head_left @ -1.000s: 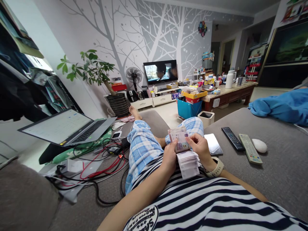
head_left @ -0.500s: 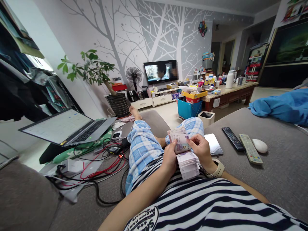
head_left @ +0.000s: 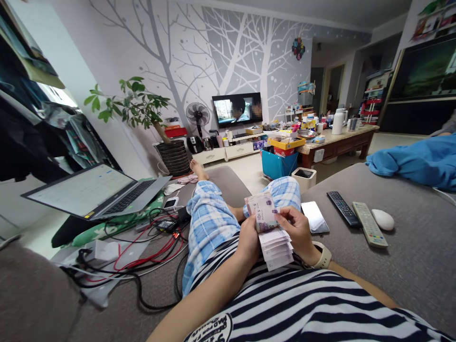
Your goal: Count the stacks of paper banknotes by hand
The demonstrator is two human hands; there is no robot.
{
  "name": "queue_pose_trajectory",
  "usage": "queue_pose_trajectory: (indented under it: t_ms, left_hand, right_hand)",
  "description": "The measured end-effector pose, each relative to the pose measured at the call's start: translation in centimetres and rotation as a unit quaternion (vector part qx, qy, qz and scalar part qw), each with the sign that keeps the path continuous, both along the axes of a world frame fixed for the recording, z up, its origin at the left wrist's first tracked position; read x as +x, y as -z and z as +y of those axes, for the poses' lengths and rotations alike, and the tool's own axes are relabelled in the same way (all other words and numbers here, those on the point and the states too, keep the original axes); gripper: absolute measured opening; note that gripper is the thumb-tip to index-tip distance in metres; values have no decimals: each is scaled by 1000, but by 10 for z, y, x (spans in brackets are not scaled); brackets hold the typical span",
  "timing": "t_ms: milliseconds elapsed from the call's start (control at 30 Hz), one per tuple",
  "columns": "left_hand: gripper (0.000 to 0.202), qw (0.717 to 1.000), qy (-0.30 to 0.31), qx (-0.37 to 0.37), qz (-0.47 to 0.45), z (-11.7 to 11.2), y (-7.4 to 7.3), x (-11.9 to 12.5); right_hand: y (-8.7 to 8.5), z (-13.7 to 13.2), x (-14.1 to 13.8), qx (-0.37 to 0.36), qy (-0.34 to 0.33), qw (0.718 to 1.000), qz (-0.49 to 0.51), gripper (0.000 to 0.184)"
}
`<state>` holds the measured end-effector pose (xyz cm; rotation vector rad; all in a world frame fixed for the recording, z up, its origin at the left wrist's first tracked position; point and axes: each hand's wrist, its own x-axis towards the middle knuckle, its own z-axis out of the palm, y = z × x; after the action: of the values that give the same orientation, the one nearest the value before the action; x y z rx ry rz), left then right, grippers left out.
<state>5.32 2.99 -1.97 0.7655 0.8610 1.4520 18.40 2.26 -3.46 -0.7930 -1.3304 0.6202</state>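
Observation:
A stack of banknotes [head_left: 262, 213], purple and pale with a 5 printed on them, is held up above my lap. My left hand [head_left: 249, 237] is closed around the left side of the stack, its thumb across the notes. At the right edge my right hand [head_left: 295, 228] pinches the upper notes between thumb and fingers; its wrist wears a pale watch [head_left: 322, 255]. Below the hands, the lower ends of several notes [head_left: 277, 251] fan out in steps toward my striped shirt. The fingers behind the stack are hidden.
On the sofa to the right lie a white phone-like slab [head_left: 315, 217], a black remote [head_left: 344, 209], a beige remote [head_left: 369, 224] and a white mouse [head_left: 383, 219]. Leftward are an open laptop [head_left: 96, 192] and tangled cables [head_left: 149, 251]. A cluttered table [head_left: 338, 137] stands beyond.
The upper notes now stand more upright and show more of their printed face, where they were folded over before. Both hands keep their hold; the view has shifted slightly.

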Motion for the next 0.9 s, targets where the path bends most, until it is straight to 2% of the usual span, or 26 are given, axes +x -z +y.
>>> queue_pose_trajectory:
  t_ms: [333, 467, 600, 900]
  left_hand:
    - [27, 1000, 4, 1, 1, -4, 0, -2]
    - [27, 1000, -1, 5, 2, -6, -5, -1]
    - [16, 999, -20, 3, 43, -8, -12, 0]
    - [14, 997, -28, 7, 75, -14, -21, 2]
  right_hand:
    - [4, 3, -2, -8, -17, 1000, 2, 22]
    - [5, 4, -3, -13, -29, 999, 13, 19]
    - [3, 3, -3, -20, -34, 999, 15, 16]
    - [-2, -2, 0, 18, -64, 997, 34, 18]
